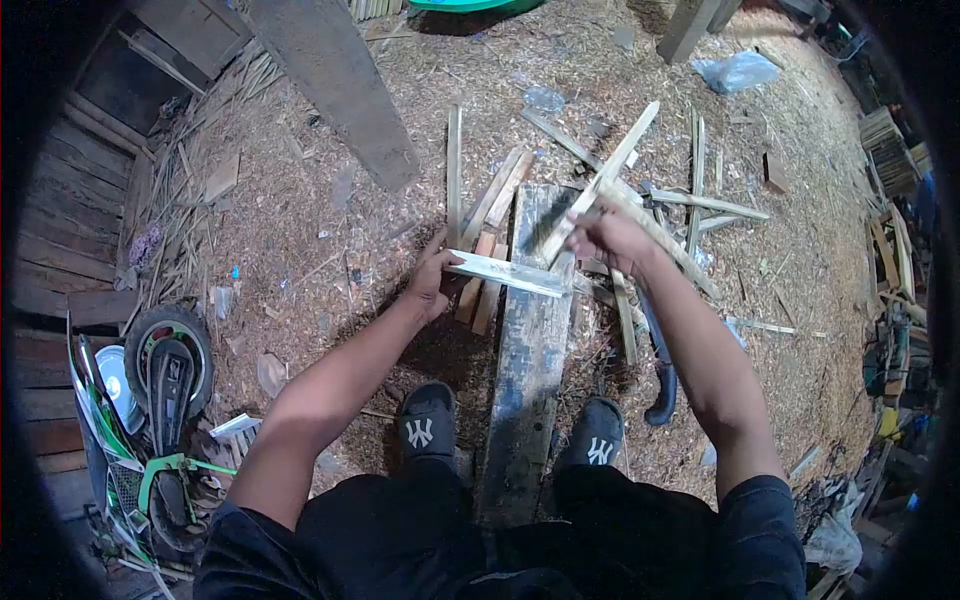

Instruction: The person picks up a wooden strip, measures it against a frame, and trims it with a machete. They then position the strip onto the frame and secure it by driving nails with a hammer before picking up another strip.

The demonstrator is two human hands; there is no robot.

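My left hand (433, 278) is closed on the end of a short, pale wooden strip (508, 272), which reaches across the bench plank (525, 345). My right hand (611, 239) grips a longer wooden stick (630, 142) that slants up and to the right; its lower end is close to the far end of the pale strip. Under my right forearm lies a long tool with a black handle (661, 397), its blade partly covered by the arm. Several loose wooden sticks lie on the ground around the plank's far end.
Wood shavings (300, 240) cover the ground. A thick grey post (335, 85) rises at upper left. A green and black motorbike (165, 400) is at the left, against a plank wall (75, 225). A clear plastic bag (738, 72) lies at upper right, and scrap wood is piled along the right edge.
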